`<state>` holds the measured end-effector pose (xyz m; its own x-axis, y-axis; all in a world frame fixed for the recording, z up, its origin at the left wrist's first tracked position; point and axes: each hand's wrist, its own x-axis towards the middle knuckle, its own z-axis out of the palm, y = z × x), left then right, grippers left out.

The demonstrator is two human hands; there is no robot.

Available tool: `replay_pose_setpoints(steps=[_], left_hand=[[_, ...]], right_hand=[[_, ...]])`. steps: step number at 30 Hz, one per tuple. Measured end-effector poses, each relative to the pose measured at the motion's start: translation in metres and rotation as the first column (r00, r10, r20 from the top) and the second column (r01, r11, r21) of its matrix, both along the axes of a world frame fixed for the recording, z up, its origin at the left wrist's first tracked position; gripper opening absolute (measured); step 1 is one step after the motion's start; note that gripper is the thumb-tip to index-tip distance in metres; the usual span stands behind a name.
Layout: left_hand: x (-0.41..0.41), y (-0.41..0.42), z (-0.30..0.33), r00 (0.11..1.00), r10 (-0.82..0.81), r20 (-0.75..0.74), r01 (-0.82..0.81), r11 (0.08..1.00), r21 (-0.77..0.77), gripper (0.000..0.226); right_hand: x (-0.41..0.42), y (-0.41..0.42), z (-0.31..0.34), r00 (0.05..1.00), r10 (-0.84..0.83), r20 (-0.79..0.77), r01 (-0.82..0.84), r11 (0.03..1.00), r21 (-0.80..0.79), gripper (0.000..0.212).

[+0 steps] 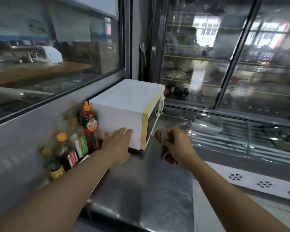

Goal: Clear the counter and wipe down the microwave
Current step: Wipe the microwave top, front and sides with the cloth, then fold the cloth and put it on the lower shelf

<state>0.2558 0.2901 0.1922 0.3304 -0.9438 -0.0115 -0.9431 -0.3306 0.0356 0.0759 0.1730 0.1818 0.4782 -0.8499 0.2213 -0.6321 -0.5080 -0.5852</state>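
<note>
Left hand (118, 144) flat on microwave (124, 113); right hand (177, 144) fingers grip rag (161, 136) — a shove left risks toppling 4 bottles (77, 136).

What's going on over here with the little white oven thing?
A person is cleaning a white microwave on a steel counter. Their left hand lies flat against its near side, steadying it. The right hand grips a brown cloth at the lower front corner, by the door. Several sauce bottles stand on the counter to its left, against the wall.
</note>
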Motion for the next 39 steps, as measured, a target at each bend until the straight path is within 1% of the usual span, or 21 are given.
replay_pose_setpoints(steps=[3,6,9,11,13,14,16,18,20,21,23,26,29,31,33,35,36,37,39], left_hand=[[-0.024,0.022,0.004,0.994,-0.048,-0.093,0.046,0.999,-0.023,0.082],[-0.052,0.036,0.008,0.975,-0.098,-0.201,0.085,0.994,-0.07,0.067],[-0.084,0.041,0.012,0.92,-0.167,-0.355,0.131,0.984,-0.123,0.052],[-0.11,0.04,0.015,0.851,-0.203,-0.485,0.136,0.976,-0.168,0.038],[-0.139,0.039,0.017,0.787,-0.211,-0.58,0.122,0.974,-0.189,0.024],[-0.153,0.037,0.016,0.764,-0.22,-0.607,0.122,0.972,-0.199,0.02],[-0.184,0.031,0.016,0.706,-0.259,-0.659,0.134,0.963,-0.234,0.02],[-0.214,0.024,0.02,0.605,-0.282,-0.745,0.123,0.957,-0.262,0.019],[-0.244,0.016,0.025,0.459,-0.277,-0.844,0.112,0.961,-0.254,0.011],[-0.259,0.012,0.027,0.402,-0.262,-0.877,0.117,0.965,-0.235,0.008],[-0.288,0.002,0.031,0.336,-0.211,-0.918,0.135,0.975,-0.175,0.006],[-0.333,-0.017,0.037,0.296,-0.157,-0.942,0.144,0.982,-0.118,0.007],[-0.38,-0.036,0.043,0.281,-0.144,-0.949,0.135,0.985,-0.11,0.01],[-0.409,-0.051,0.047,0.279,-0.14,-0.95,0.102,0.988,-0.116,0.01],[-0.434,-0.065,0.049,0.295,-0.141,-0.945,0.059,0.99,-0.13,0.009],[-0.455,-0.078,0.05,0.295,-0.138,-0.946,-0.005,0.989,-0.145,0.006],[-0.465,-0.084,0.05,0.281,-0.13,-0.951,-0.043,0.988,-0.147,0.005],[-0.473,-0.09,0.05,0.269,-0.119,-0.956,-0.078,0.986,-0.144,0.007],[-0.489,-0.101,0.049,0.268,-0.092,-0.959,-0.125,0.984,-0.13,0.012]], right_hand=[[-0.029,0.027,0.007,0.991,-0.092,0.095,0.084,0.993,0.089,0.029],[-0.062,0.05,0.012,0.965,-0.192,0.177,0.158,0.969,0.192,0.028],[-0.098,0.067,0.015,0.948,-0.259,0.186,0.219,0.953,0.211,0.027],[-0.121,0.074,0.017,0.935,-0.291,0.203,0.246,0.944,0.22,0.027],[-0.142,0.077,0.02,0.911,-0.327,0.251,0.265,0.931,0.252,0.025],[-0.152,0.077,0.022,0.893,-0.345,0.288,0.267,0.923,0.276,0.023],[-0.172,0.076,0.027,0.857,-0.37,0.358,0.259,0.911,0.321,0.02],[-0.193,0.074,0.031,0.833,-0.384,0.399,0.251,0.904,0.346,0.019],[-0.217,0.07,0.034,0.817,-0.386,0.429,0.241,0.904,0.354,0.018],[-0.23,0.067,0.035,0.811,-0.383,0.442,0.233,0.905,0.357,0.019],[-0.257,0.06,0.035,0.801,-0.378,0.464,0.219,0.907,0.36,0.018],[-0.301,0.045,0.033,0.808,-0.387,0.445,0.223,0.899,0.377,0.02],[-0.348,0.027,0.026,0.815,-0.389,0.43,0.216,0.891,0.399,0.016],[-0.38,0.016,0.022,0.827,-0.373,0.42,0.178,0.883,0.434,0.015],[-0.411,0.006,0.02,0.867,-0.336,0.367,0.137,0.87,0.474,0.021],[-0.44,-0.003,0.021,0.918,-0.293,0.268,0.16,0.89,0.428,0.027],[-0.453,-0.008,0.023,0.927,-0.277,0.253,0.163,0.904,0.395,0.026],[-0.463,-0.011,0.026,0.927,-0.253,0.275,0.135,0.912,0.387,0.024],[-0.48,-0.017,0.032,0.919,-0.164,0.36,-0.01,0.901,0.435,0.024]])
